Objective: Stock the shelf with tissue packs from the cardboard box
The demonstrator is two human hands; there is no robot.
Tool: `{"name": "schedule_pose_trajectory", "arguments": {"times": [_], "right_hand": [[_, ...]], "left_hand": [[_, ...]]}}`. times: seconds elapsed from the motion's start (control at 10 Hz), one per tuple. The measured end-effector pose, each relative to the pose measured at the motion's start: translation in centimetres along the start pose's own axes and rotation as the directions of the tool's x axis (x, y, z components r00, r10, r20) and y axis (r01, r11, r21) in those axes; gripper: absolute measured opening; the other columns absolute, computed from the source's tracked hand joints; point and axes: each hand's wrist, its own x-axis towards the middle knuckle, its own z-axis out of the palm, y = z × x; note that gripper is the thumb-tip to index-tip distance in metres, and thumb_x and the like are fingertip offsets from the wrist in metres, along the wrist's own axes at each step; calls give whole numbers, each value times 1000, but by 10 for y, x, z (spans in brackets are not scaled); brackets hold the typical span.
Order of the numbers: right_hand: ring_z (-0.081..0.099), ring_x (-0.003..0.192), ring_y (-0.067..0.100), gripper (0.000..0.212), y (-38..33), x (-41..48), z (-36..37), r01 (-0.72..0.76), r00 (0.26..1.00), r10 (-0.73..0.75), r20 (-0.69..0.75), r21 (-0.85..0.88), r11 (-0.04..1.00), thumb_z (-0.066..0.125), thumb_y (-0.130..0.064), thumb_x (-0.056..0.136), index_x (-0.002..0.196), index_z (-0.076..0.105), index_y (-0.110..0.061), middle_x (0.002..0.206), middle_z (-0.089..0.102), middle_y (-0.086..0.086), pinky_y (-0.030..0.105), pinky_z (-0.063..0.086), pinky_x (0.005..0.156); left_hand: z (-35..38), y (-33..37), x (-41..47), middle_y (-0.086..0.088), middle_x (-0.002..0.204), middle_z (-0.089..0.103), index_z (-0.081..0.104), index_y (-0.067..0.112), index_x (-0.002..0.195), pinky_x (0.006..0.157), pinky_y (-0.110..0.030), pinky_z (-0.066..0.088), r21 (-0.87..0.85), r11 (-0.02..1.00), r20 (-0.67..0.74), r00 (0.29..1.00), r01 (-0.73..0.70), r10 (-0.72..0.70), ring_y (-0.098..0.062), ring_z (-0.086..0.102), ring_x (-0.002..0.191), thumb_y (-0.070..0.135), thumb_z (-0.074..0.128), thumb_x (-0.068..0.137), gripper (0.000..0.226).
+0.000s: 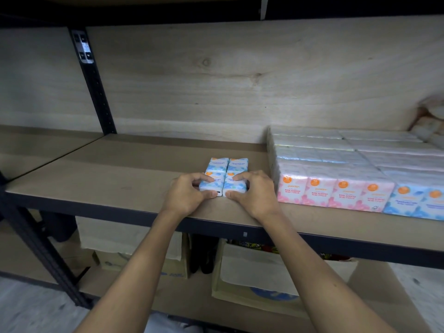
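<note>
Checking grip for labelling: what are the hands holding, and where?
Both hands, left and right, pinch the blue tissue packs at their near ends, on the shelf.

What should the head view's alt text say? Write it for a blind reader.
Two bare hands, left hand and right hand, grip small blue-patterned tissue packs lying flat on a brown wooden shelf board. To their right stand rows of pink rose-scented tissue packs.

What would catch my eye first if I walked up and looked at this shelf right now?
Probably the two bare hands, left hand and right hand, pinching a small blue tissue pack bundle near the front edge of the wooden shelf. Next, the big block of stocked packs at the right, with pink rose-scented packs facing forward. A gap of bare shelf separates the two.
</note>
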Motion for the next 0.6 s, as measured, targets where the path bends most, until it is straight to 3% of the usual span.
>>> {"name": "schedule_pose_trajectory", "arguments": {"times": [0.3, 0.4, 0.5, 0.6], "right_hand": [[51, 112, 15, 58, -1, -4, -1, 2, 1000, -1, -29, 49, 999, 83, -34, 67, 120, 62, -23, 123, 49, 3, 13, 32, 89], [53, 111, 16, 58, 1, -10, 0, 10, 999, -7, -42, 75, 997, 84, -31, 66, 119, 62, -21, 125, 48, 2, 21, 42, 98], [54, 110, 12, 53, -4, -26, -9, 19, 999, -10, -53, 163, 986, 82, -24, 68, 118, 63, -19, 126, 47, 0, 28, 46, 99], [53, 105, 2, 43, 3, -60, -29, 75, 996, -60, -70, 232, 970, 78, -22, 74, 114, 65, -25, 121, 51, -10, 23, 45, 96]], "left_hand": [[-1, 2, -3, 3, 120, 65, 74, 29, 97, 91, -32, 53, -56, 998, -11, 1000, -21, 20, -8, 67, 92, 20, 89, 61, 40], [-2, 3, -9, 4, 135, 55, 73, 30, 98, 99, -32, 48, -85, 995, -53, 997, -51, 47, -10, 63, 106, 15, 89, 60, 44], [-8, 8, -19, 9, 133, 55, 72, 34, 94, 105, -34, 42, -49, 994, -214, 973, -99, 87, -6, 54, 119, 13, 85, 67, 37], [-15, -4, -60, 9, 126, 58, 72, 27, 92, 106, -24, 37, -73, 978, -434, 889, -193, 143, -3, 53, 118, 6, 78, 75, 28]]}}
